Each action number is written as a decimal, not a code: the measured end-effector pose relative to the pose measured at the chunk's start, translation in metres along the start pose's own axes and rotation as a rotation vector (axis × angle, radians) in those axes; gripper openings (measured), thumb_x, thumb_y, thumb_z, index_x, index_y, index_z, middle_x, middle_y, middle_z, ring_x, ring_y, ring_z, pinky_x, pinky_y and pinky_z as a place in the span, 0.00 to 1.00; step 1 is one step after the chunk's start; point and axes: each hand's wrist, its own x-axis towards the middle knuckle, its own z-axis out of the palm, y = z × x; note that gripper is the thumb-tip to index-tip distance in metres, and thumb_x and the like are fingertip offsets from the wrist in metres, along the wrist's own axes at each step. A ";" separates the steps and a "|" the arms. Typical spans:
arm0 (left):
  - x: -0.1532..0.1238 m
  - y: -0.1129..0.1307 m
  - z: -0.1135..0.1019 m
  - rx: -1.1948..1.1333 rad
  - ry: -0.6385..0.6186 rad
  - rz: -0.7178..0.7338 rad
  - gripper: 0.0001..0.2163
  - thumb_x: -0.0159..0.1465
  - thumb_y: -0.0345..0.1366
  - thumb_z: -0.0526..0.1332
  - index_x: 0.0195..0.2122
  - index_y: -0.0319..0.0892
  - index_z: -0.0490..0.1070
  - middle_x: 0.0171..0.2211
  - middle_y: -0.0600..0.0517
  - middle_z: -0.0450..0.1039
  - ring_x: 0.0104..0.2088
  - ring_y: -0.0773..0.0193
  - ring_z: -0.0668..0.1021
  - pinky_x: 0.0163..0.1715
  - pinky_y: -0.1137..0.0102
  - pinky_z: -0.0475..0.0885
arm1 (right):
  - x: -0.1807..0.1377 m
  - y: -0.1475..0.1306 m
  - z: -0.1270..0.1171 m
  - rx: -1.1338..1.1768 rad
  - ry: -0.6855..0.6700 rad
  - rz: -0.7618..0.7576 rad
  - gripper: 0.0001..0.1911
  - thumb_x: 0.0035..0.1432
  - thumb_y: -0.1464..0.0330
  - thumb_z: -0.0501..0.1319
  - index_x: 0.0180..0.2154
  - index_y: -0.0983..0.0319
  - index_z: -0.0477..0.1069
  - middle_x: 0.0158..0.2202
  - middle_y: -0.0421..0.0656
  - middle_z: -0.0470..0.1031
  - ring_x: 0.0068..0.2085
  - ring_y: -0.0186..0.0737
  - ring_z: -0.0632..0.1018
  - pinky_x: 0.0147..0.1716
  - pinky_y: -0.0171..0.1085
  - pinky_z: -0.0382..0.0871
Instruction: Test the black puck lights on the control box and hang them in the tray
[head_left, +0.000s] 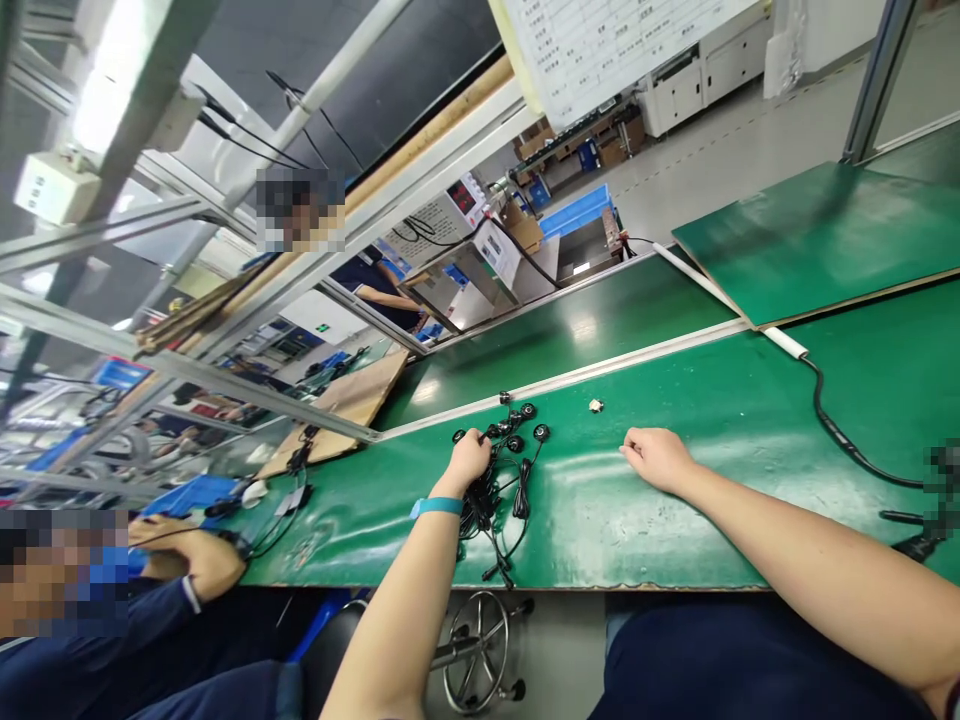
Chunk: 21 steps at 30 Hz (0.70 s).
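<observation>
A tangle of black cables with round black heads (504,470) lies on the green work table (675,520). My left hand (466,462), with a blue band on its wrist, is closed on part of this bundle near its round ends. My right hand (654,455) rests on the table to the right of the bundle, fingers curled in, with nothing visible in it. A small pale part (595,405) lies on the table just beyond my right hand.
A black cable (840,432) runs along the table's right side. A green board (817,235) lies at the far right, a green conveyor belt (570,330) beyond the table. A co-worker's hand (196,560) works at the left. A brown cardboard sheet (352,400) lies on the belt.
</observation>
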 end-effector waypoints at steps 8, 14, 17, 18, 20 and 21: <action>0.012 0.001 0.019 0.198 -0.065 0.061 0.16 0.48 0.32 0.72 0.31 0.45 0.63 0.26 0.55 0.70 0.30 0.61 0.75 0.32 0.69 0.64 | 0.002 0.001 -0.001 0.036 -0.011 -0.002 0.09 0.68 0.66 0.59 0.37 0.59 0.77 0.36 0.42 0.81 0.38 0.41 0.79 0.33 0.35 0.58; 0.014 -0.005 0.018 0.142 -0.096 0.010 0.12 0.49 0.34 0.69 0.25 0.43 0.65 0.20 0.57 0.66 0.26 0.63 0.73 0.29 0.70 0.64 | 0.004 0.004 0.001 0.071 -0.007 -0.012 0.08 0.67 0.66 0.60 0.36 0.59 0.77 0.35 0.41 0.81 0.38 0.40 0.79 0.33 0.36 0.58; 0.010 -0.007 0.008 0.054 -0.118 -0.007 0.14 0.51 0.41 0.70 0.25 0.43 0.63 0.21 0.57 0.66 0.25 0.64 0.73 0.28 0.70 0.66 | 0.004 0.005 0.001 0.086 -0.007 -0.017 0.08 0.67 0.67 0.60 0.36 0.59 0.77 0.35 0.41 0.81 0.37 0.40 0.79 0.34 0.36 0.58; 0.009 -0.007 0.006 0.028 -0.126 -0.014 0.15 0.51 0.43 0.70 0.26 0.43 0.63 0.21 0.57 0.67 0.25 0.64 0.73 0.28 0.70 0.67 | 0.003 0.005 0.001 0.089 -0.009 -0.019 0.08 0.66 0.67 0.61 0.36 0.59 0.77 0.35 0.41 0.81 0.37 0.40 0.78 0.33 0.36 0.58; 0.007 -0.007 0.005 -0.010 -0.135 -0.027 0.17 0.50 0.44 0.71 0.26 0.43 0.63 0.22 0.57 0.68 0.25 0.64 0.74 0.27 0.70 0.68 | 0.003 0.005 0.001 0.095 -0.013 -0.022 0.07 0.66 0.68 0.61 0.36 0.60 0.77 0.34 0.41 0.81 0.37 0.40 0.78 0.33 0.36 0.58; 0.006 -0.007 0.007 -0.022 -0.132 -0.031 0.17 0.50 0.43 0.71 0.27 0.43 0.63 0.23 0.57 0.68 0.25 0.64 0.74 0.28 0.70 0.68 | 0.003 0.005 0.001 0.097 -0.014 -0.024 0.07 0.66 0.68 0.61 0.36 0.60 0.77 0.34 0.41 0.81 0.37 0.40 0.78 0.33 0.35 0.57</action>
